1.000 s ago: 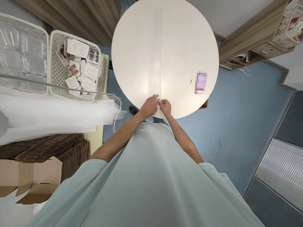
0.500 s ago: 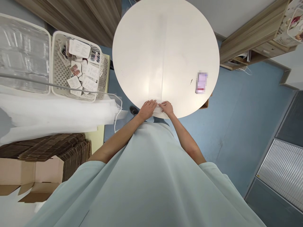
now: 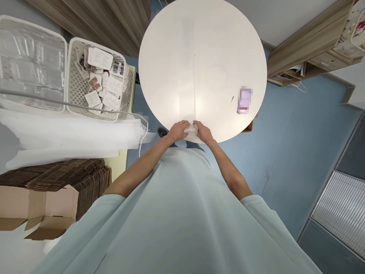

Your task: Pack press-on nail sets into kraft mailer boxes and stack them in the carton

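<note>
1. A thin, see-through strip (image 3: 188, 76) lies flat on the round white table (image 3: 228, 45), running from the far part toward the person; its near end is folded or rolled whitish between the hands, close to the near edge.
2. The left hand (image 3: 178, 130) pinches the left side of that near end, fingers bent on the far side and thumb on the near side.
3. The right hand (image 3: 203, 132) pinches the right side in the same way, with a small gap between the two hands.
4. A purple item (image 3: 244, 100), blurred out, lies on the right part of the table, with a small dark mark (image 3: 232, 99) just beside it.
5. To the left stands a white basket (image 3: 74, 82) of cards (image 3: 100, 58), next to a bin of clear boxes (image 3: 27, 70).
6. Nearer the person are white sheets (image 3: 71, 133) and stacked brown cardboard (image 3: 68, 173).
</note>
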